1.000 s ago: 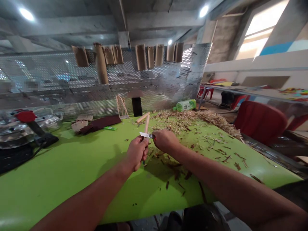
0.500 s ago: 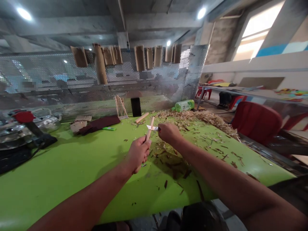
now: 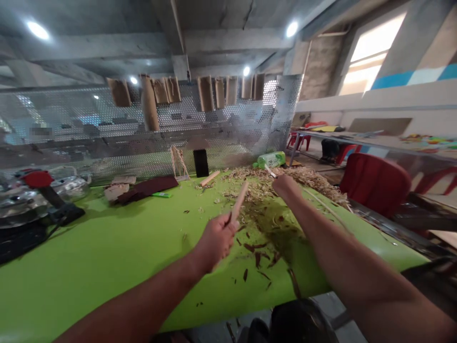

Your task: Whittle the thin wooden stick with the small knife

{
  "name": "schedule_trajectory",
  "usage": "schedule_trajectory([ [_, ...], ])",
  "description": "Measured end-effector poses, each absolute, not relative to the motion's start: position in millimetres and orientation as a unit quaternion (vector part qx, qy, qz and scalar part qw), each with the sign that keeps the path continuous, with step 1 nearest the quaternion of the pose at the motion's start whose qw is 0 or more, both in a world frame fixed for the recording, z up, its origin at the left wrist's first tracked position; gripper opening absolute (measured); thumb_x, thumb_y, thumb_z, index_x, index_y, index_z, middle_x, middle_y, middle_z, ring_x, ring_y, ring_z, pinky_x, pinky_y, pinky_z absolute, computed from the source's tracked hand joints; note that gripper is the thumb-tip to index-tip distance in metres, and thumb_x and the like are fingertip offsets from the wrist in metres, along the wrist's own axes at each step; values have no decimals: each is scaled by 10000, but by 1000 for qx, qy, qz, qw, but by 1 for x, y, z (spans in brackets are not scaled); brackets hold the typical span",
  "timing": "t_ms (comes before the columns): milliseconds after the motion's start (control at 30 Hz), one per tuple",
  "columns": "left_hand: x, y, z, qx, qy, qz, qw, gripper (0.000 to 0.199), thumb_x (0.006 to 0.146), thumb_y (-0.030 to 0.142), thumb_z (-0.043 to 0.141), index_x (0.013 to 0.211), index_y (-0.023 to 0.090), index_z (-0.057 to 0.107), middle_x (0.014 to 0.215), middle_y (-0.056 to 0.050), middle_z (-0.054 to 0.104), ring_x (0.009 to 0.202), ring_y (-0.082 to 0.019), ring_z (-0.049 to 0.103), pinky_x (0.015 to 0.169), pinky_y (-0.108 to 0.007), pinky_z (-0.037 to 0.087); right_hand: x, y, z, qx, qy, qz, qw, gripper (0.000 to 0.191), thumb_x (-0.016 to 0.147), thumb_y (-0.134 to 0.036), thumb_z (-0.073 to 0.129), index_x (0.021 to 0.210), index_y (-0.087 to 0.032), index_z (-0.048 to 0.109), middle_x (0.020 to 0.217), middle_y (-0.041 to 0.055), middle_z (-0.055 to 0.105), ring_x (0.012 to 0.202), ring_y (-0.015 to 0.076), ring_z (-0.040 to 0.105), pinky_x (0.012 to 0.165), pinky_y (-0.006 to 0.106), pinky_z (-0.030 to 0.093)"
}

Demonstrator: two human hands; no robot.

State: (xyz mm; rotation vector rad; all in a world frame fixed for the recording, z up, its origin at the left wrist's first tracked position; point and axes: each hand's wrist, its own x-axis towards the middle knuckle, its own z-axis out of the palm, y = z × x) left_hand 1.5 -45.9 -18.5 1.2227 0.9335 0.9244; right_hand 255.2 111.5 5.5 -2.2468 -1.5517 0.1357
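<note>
My left hand is closed round the lower end of a pale wooden stick, which tilts up and to the right above the green table. Farther forward and to the right, my right hand grips a knife, its light blade pointing up and left, apart from the stick. Curled shavings and darker bark bits lie beneath and around both hands. A second wooden piece rests near the back of the table.
A green bottle lies at the back by a shavings pile. A dark phone-like slab stands against the perforated screen. Brown sheets and a red-and-black tool are left; a red chair is right.
My right hand has moved right and slightly forward with the knife, off the stick. My left hand and the stick have shifted right and a little nearer. The view has shifted slightly.
</note>
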Motion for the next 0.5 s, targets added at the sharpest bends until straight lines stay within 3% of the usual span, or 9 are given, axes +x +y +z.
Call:
schedule_trajectory([
  [300,-9,-22,-28,452,387,484,641,468,809,296,657,1242,175,528,677,71,448,409,-34,324,319,-147,258,191,98,-6,-724,-655,24,215,377,890,-334,435,1044,-190,747,963,147,740,866,237,679,682,263,425],
  [500,-10,-17,-32,483,407,489,601,316,823,358,650,1079,187,576,625,76,458,378,-36,329,322,-157,260,161,66,-7,-639,-747,-39,182,318,883,-322,458,976,-224,746,908,100,747,807,206,662,679,252,399],
])
